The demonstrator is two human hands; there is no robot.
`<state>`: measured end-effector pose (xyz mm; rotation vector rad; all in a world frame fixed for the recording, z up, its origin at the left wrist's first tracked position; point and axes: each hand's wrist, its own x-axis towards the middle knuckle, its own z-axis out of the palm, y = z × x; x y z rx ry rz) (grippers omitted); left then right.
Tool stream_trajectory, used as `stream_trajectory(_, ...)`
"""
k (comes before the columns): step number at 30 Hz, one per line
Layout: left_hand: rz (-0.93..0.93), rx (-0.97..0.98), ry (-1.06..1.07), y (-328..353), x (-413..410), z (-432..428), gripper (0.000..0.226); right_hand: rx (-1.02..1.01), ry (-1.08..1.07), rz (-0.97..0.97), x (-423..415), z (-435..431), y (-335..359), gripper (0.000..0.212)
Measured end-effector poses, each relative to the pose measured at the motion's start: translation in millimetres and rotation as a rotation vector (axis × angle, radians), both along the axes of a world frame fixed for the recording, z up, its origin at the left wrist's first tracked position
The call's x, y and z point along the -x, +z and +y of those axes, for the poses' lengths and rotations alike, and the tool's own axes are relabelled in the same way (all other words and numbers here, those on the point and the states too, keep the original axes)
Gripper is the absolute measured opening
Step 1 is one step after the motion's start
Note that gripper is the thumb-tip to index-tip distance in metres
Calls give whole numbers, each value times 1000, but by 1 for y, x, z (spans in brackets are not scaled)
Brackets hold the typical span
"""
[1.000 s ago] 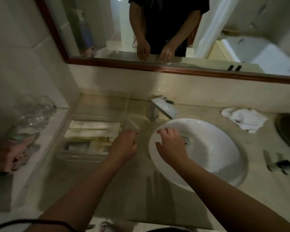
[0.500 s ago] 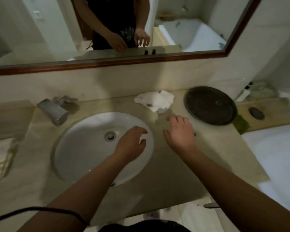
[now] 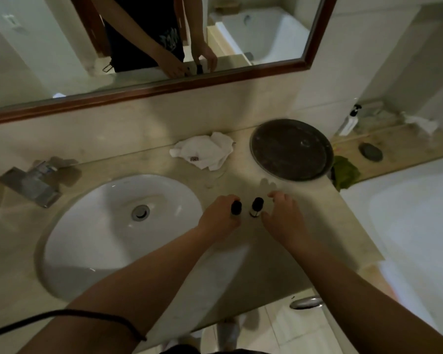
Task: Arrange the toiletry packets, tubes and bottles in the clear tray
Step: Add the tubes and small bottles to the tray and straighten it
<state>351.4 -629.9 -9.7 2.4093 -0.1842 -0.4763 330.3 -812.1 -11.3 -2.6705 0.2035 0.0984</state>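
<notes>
Two small bottles with black caps stand on the beige counter (image 3: pixel 241 251), just right of the sink. My left hand (image 3: pixel 219 219) is closed around the left bottle (image 3: pixel 236 207); only its cap shows past my fingers. The right bottle (image 3: pixel 255 207) stands free with a pale band under its cap. My right hand (image 3: pixel 284 217) hovers beside it with fingers and thumb curved apart, and I cannot tell whether they touch it. The clear tray is out of view.
A white oval sink (image 3: pixel 108 226) with a chrome faucet (image 3: pixel 31 185) fills the left. Behind the bottles lie a crumpled white cloth (image 3: pixel 205 152) and a dark round tray (image 3: pixel 290 149). A pump bottle (image 3: pixel 348 122), a green cloth (image 3: pixel 345 172) and the bathtub (image 3: pixel 407 226) sit to the right.
The view swung right, away from the clear tray. Both hands moved from the tray's edge across the sink to the two bottles, and my left hand closed on one.
</notes>
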Motion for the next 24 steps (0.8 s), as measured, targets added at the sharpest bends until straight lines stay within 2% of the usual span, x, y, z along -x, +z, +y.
stream_trajectory(3,-10,-20,15,-14,-4,-3,27,-160,-24,122,-7,4,-10,51)
stream_trajectory(5,1,-4,56,-19,-3,-3,19,-197,-18,153,-10,9,-17,43)
stream_trajectory(8,25,9,106,-17,1,-2,21,-239,-14,162,-13,13,-26,30)
stream_trajectory(13,50,102,238,8,12,22,24,-281,55,121,-12,34,-18,20)
stream_trajectory(16,4,206,337,26,26,60,21,-369,143,87,-7,67,-2,18)
stream_trajectory(19,-34,303,463,43,48,109,18,-486,224,111,2,114,23,27)
stream_trajectory(21,-42,353,551,55,67,144,15,-482,322,95,9,149,39,30)
stream_trajectory(24,-97,418,712,63,103,204,15,-462,524,68,21,212,56,23)
